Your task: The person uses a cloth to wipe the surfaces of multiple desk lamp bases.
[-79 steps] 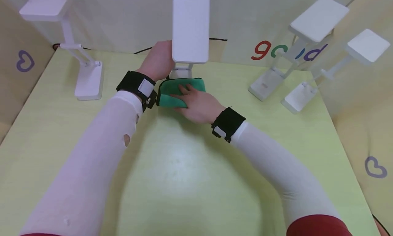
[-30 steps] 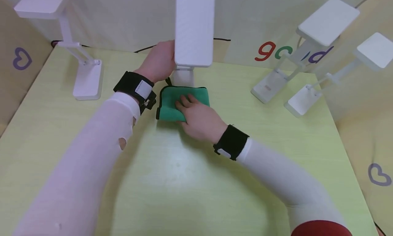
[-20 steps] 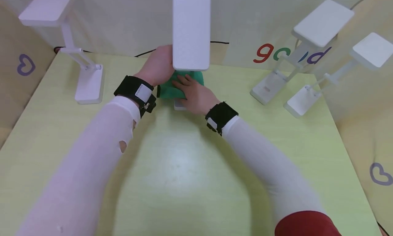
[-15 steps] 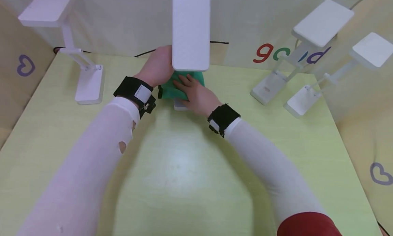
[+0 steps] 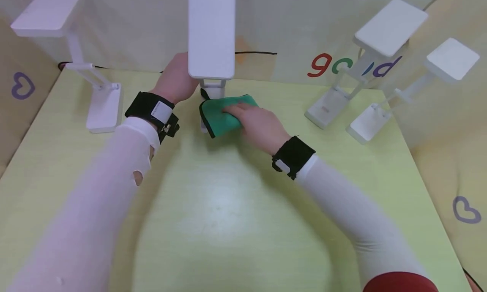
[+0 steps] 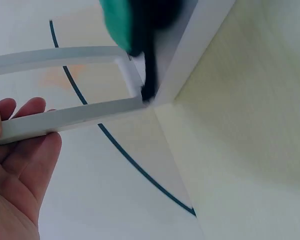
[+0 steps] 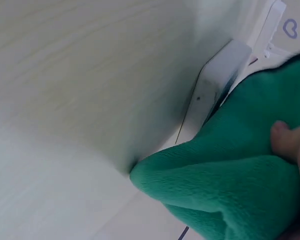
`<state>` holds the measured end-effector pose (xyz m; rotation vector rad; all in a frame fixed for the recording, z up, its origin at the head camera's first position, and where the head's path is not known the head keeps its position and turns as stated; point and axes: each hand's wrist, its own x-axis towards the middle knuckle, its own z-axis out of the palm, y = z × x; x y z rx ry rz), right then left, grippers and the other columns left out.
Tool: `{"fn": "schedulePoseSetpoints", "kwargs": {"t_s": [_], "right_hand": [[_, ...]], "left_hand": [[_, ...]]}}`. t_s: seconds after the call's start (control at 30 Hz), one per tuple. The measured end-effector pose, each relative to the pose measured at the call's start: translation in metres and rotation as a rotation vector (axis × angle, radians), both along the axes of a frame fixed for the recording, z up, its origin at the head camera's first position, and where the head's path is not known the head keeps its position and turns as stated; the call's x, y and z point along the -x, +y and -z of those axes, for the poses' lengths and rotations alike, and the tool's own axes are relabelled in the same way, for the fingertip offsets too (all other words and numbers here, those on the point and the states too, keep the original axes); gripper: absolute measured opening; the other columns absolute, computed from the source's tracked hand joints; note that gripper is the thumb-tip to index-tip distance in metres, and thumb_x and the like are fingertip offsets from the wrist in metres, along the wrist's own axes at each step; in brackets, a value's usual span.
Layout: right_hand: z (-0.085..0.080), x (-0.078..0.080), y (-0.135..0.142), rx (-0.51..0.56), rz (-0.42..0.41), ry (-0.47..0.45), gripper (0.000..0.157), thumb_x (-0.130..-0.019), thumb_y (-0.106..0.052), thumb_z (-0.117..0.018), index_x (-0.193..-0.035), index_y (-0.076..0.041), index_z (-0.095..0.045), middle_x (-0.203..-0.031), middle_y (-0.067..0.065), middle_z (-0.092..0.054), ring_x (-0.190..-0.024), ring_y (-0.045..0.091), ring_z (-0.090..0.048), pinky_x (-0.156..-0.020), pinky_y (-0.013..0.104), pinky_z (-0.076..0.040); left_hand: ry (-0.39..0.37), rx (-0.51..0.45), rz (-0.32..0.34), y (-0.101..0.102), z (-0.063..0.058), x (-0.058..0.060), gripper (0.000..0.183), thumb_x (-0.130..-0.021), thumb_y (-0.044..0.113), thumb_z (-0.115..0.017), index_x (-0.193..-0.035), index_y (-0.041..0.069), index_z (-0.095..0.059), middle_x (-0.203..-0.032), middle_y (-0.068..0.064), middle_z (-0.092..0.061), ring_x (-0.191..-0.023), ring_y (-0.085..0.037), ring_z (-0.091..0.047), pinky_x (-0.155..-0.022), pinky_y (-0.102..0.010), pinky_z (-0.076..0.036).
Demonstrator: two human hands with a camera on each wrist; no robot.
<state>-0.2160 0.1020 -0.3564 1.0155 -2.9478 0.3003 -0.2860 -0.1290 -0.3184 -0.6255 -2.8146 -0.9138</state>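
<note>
In the head view a white desk lamp [image 5: 211, 34] stands at the back middle of the table, its flat head hiding much of its arm. My left hand [image 5: 176, 78] reaches behind that head. The left wrist view shows its thumb and fingers around one bar of the lamp's folding arm [image 6: 75, 115]. A green cloth [image 5: 222, 116] with a black edge lies over the lamp's base, partly hiding it. My right hand [image 5: 262, 127] holds the cloth at its right side. In the right wrist view the folded cloth [image 7: 230, 190] is beside the base's side [image 7: 205, 95].
Another white lamp [image 5: 104, 108] stands at the back left. Two more, a nearer lamp [image 5: 329, 106] and an outer lamp [image 5: 370, 123], stand at the back right. Walls with coloured letters [image 5: 319, 64] and drawn hearts enclose the pale table [image 5: 224, 241].
The lamp in my left hand has shifted left. My right hand has drawn the cloth from under the lamp's head toward me and turned it; the lamp's lower arm now shows.
</note>
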Motion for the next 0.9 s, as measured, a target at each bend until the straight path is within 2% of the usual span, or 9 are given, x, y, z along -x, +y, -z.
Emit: {"fn": "schedulePoseSetpoints", "kwargs": {"t_s": [0.17, 0.27, 0.43, 0.6, 0.73, 0.9], "right_hand": [[-0.009, 0.003, 0.009, 0.088, 0.087, 0.067, 0.058, -0.092, 0.001, -0.054, -0.143, -0.024, -0.05, -0.143, 0.003, -0.053, -0.132, 0.021, -0.044, -0.09, 0.047, -0.054], [-0.011, 0.004, 0.014, 0.117, 0.105, 0.083, 0.056, -0.093, 0.0, -0.054, -0.143, -0.025, -0.05, -0.143, 0.002, -0.053, -0.133, 0.02, -0.043, -0.091, 0.048, -0.053], [-0.011, 0.005, 0.015, 0.115, 0.075, 0.087, 0.053, -0.095, -0.004, -0.058, -0.143, -0.024, -0.05, -0.141, 0.003, -0.055, -0.13, 0.022, -0.046, -0.095, 0.047, -0.051], [-0.011, 0.003, 0.011, 0.135, 0.058, 0.097, 0.053, -0.093, -0.002, -0.06, -0.142, -0.022, -0.05, -0.135, 0.003, -0.058, -0.118, 0.02, -0.055, -0.094, 0.044, -0.052], [-0.014, 0.003, 0.007, 0.13, 0.038, 0.093, 0.053, -0.093, -0.004, -0.061, -0.142, -0.021, -0.05, -0.135, 0.003, -0.058, -0.119, 0.019, -0.055, -0.096, 0.043, -0.051], [-0.014, 0.006, 0.004, 0.126, 0.026, 0.093, 0.053, -0.093, -0.004, -0.062, -0.142, -0.021, -0.051, -0.131, 0.001, -0.059, -0.115, 0.017, -0.056, -0.096, 0.042, -0.051]], "left_hand": [[0.011, 0.035, -0.031, -0.008, -0.001, 0.011, 0.033, -0.105, 0.005, -0.036, -0.131, 0.002, -0.056, -0.118, -0.018, -0.062, -0.097, -0.029, -0.051, -0.081, -0.042, -0.042], [0.014, 0.048, -0.055, -0.011, 0.0, 0.017, 0.035, -0.104, 0.004, -0.035, -0.132, 0.001, -0.056, -0.118, -0.02, -0.063, -0.096, -0.03, -0.052, -0.081, -0.043, -0.042], [0.017, 0.045, -0.098, -0.017, 0.003, 0.025, 0.038, -0.102, 0.0, -0.033, -0.132, -0.001, -0.056, -0.118, -0.021, -0.063, -0.096, -0.031, -0.052, -0.081, -0.044, -0.043], [-0.027, 0.025, -0.092, -0.028, 0.001, 0.03, 0.039, -0.101, -0.001, -0.03, -0.134, -0.003, -0.051, -0.116, -0.021, -0.058, -0.098, -0.033, -0.049, -0.083, -0.045, -0.041], [-0.069, 0.007, -0.12, -0.039, 0.0, 0.03, 0.039, -0.102, 0.001, -0.029, -0.136, -0.003, -0.047, -0.112, -0.02, -0.052, -0.099, -0.033, -0.046, -0.084, -0.045, -0.039], [-0.067, -0.012, -0.148, -0.045, 0.0, 0.028, 0.039, -0.104, 0.005, -0.028, -0.138, -0.001, -0.047, -0.116, -0.02, -0.053, -0.101, -0.032, -0.047, -0.085, -0.045, -0.039]]}}
